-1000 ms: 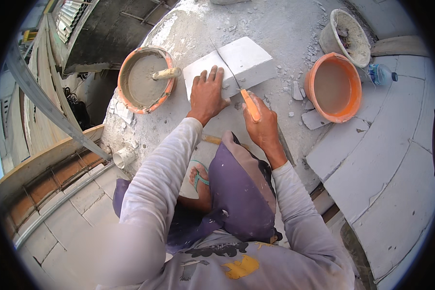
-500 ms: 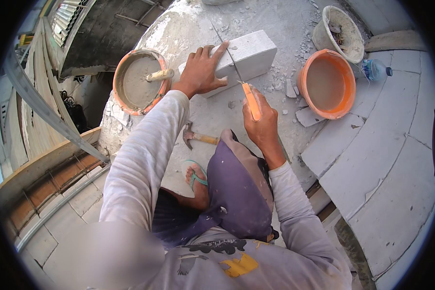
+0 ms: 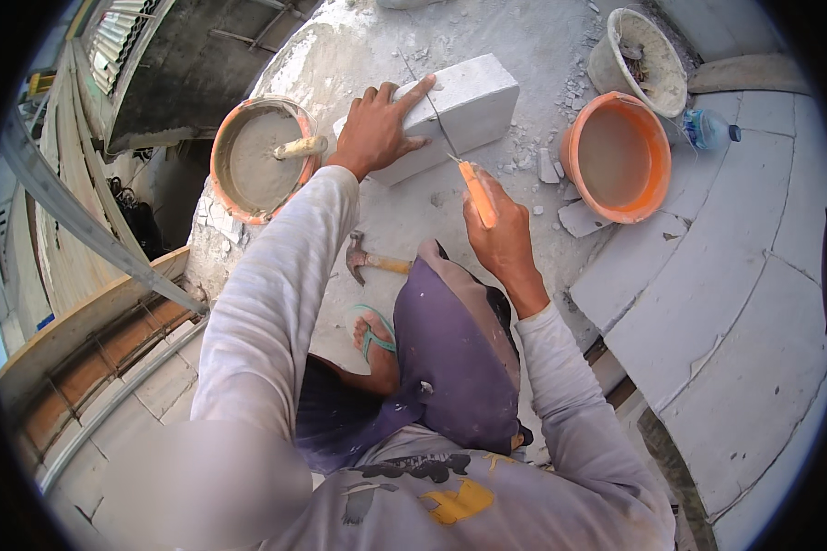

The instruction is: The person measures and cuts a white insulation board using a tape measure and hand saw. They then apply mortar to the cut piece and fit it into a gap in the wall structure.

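Right hand (image 3: 504, 230): clenched round the orange handle of a hand saw with a narrow dark metal blade (image 3: 478, 195), wrist toward the lower edge. Left hand (image 3: 374, 129): spread, not closed; fingers laid over the top of a white rectangular building block (image 3: 473, 87), thumb apart from them against its near face, index fingertip just beside the blade. Support: a rough grey concrete floor (image 3: 450, 216), dusty and strewn with pale crumbs. Upon it, from near to far: a foot in a turquoise thong sandal (image 3: 375, 342); a claw hammer with rusty metal head and wooden handle (image 3: 373, 261), handle end hidden by the purple-clad knee; at left, a round orange bucket of wet grey mortar (image 3: 217, 174), with a pale wooden tool handle (image 3: 300, 147) jutting from it; at right, broken white block pieces (image 3: 547, 165), a round orange bucket of murky liquid (image 3: 656, 165), a clear plastic bottle with blue label (image 3: 708, 130) and a grey bucket caked with dry residue (image 3: 668, 87). Right margin: large pale grey slabs (image 3: 708, 275). Far left: a dark grey concrete wall (image 3: 193, 73). Block position: ahead of both hands, between the two orange buckets; long axis from lower left to upper right. Saw: tip pointing away and slightly left, blade crossing the block's top; depth of cut cannot be told.
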